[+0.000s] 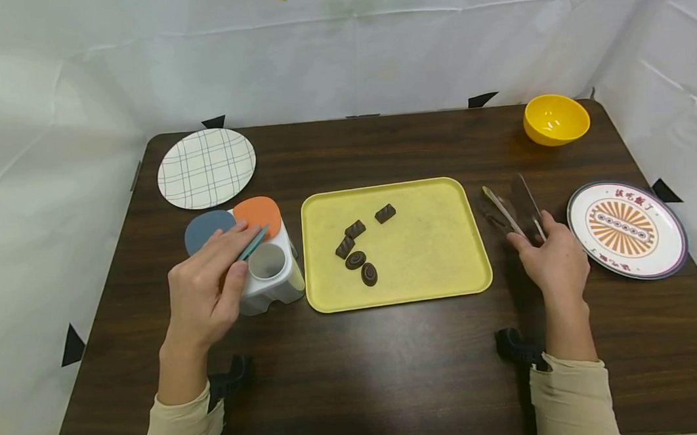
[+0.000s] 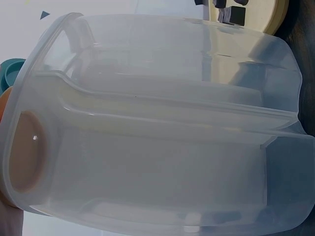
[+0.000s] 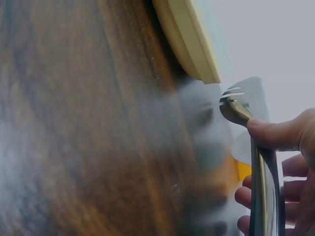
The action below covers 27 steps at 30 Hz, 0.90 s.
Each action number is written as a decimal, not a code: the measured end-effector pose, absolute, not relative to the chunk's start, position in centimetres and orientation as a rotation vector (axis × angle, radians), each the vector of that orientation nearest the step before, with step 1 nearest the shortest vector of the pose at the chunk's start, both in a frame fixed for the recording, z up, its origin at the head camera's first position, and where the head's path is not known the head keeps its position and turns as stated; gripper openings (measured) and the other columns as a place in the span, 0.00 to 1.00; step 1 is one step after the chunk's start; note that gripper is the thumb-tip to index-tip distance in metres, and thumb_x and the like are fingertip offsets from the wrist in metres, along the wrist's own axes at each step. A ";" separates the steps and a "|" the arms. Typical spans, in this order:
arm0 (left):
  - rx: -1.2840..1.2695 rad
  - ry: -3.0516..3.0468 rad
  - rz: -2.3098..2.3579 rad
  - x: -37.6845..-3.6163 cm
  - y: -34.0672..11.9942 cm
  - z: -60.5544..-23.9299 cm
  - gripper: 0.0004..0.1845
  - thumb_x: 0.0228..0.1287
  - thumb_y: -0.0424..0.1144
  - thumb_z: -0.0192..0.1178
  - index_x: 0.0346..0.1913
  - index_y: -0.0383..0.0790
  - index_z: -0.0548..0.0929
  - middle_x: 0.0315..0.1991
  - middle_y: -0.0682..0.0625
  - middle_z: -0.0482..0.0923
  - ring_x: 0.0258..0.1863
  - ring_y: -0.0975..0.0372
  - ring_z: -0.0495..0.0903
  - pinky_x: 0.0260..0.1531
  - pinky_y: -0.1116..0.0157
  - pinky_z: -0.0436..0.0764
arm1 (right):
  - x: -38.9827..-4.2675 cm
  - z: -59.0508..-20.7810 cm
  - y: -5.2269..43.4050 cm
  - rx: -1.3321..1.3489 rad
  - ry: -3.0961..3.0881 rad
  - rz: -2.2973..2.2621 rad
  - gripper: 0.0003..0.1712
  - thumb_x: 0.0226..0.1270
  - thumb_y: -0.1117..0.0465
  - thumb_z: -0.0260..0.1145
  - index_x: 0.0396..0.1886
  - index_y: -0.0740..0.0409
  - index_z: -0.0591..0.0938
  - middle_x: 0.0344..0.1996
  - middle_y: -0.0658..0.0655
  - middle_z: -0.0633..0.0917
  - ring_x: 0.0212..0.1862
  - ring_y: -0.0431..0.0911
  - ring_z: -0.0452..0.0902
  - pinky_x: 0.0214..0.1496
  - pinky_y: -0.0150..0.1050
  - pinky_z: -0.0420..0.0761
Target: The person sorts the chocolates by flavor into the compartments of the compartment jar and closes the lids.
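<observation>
My left hand (image 1: 207, 287) pinches a teal lid (image 1: 253, 243), tilted up beside the uncovered round opening (image 1: 267, 261) of a translucent multi-compartment container (image 2: 157, 157). A blue-grey lid (image 1: 207, 229) and an orange lid (image 1: 259, 214) cover other compartments. In the left wrist view the container's walls fill most of the picture, and the teal lid shows at the left edge. My right hand (image 1: 554, 257) holds metal tongs (image 3: 264, 187) with a fork-shaped end; their two arms stand apart, pointing away from me. Several dark chocolates (image 1: 355, 229) lie on the yellow tray (image 1: 439, 252) between my hands.
A checked white plate (image 1: 206, 169) lies at the back left. At the back right stands a yellow bowl (image 1: 556, 120). A patterned plate (image 1: 627, 229) sits right of my right hand. White sheeting (image 1: 352, 59) hangs behind the dark wooden table (image 1: 392, 373).
</observation>
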<state>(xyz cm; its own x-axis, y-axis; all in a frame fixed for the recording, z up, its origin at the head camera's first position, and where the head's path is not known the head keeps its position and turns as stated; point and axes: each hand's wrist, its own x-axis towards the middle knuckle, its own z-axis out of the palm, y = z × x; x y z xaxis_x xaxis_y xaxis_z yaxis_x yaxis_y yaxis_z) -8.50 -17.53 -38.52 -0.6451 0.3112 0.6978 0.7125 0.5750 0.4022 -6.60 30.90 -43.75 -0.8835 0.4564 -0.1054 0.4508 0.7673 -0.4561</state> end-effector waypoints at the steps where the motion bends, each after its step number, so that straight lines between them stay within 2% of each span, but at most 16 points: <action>1: -0.814 -2.236 -0.923 -8.5 -17.5 -38.5 0.27 0.73 0.53 0.43 0.55 0.38 0.85 0.52 0.47 0.84 0.52 0.51 0.82 0.54 0.42 0.75 | -6.6 -43.6 30.9 -0.753 -2.941 0.753 0.46 0.67 0.41 0.62 0.76 0.59 0.59 0.65 0.73 0.70 0.63 0.72 0.64 0.59 0.68 0.64; 7: -0.813 -2.236 -0.923 -8.5 -17.5 -38.5 0.27 0.73 0.53 0.43 0.55 0.38 0.85 0.52 0.47 0.84 0.52 0.51 0.82 0.54 0.42 0.75 | -6.4 -42.3 30.1 -0.628 -2.902 0.786 0.45 0.66 0.42 0.65 0.76 0.57 0.61 0.63 0.72 0.72 0.60 0.71 0.68 0.57 0.66 0.66; 12: -0.812 -2.229 -0.924 -8.5 -17.5 -38.5 0.27 0.73 0.53 0.43 0.55 0.38 0.85 0.51 0.47 0.84 0.52 0.51 0.83 0.53 0.42 0.75 | -6.2 -41.3 28.6 -0.280 -2.877 0.805 0.43 0.64 0.47 0.69 0.74 0.59 0.65 0.55 0.71 0.79 0.53 0.67 0.75 0.52 0.65 0.69; 18: -0.815 -2.232 -0.924 -8.5 -17.5 -38.5 0.27 0.73 0.53 0.43 0.55 0.38 0.85 0.52 0.47 0.84 0.52 0.51 0.82 0.54 0.42 0.75 | -6.0 -40.8 26.0 0.144 -2.919 0.814 0.40 0.62 0.50 0.72 0.71 0.58 0.70 0.55 0.65 0.81 0.49 0.61 0.79 0.44 0.62 0.73; 20: -0.814 -2.232 -0.927 -8.4 -17.5 -38.4 0.27 0.73 0.53 0.43 0.55 0.38 0.85 0.51 0.47 0.84 0.52 0.51 0.82 0.54 0.42 0.75 | -6.1 -40.9 25.2 0.266 -2.942 0.848 0.39 0.61 0.51 0.73 0.70 0.57 0.71 0.57 0.62 0.81 0.50 0.58 0.80 0.44 0.59 0.76; 27: -0.814 -2.234 -0.934 -8.5 -17.5 -38.4 0.27 0.73 0.52 0.43 0.55 0.38 0.85 0.52 0.47 0.84 0.53 0.51 0.82 0.55 0.43 0.75 | -6.1 -41.6 22.7 0.595 -3.015 0.883 0.36 0.54 0.53 0.77 0.64 0.53 0.78 0.50 0.57 0.85 0.48 0.51 0.83 0.46 0.54 0.79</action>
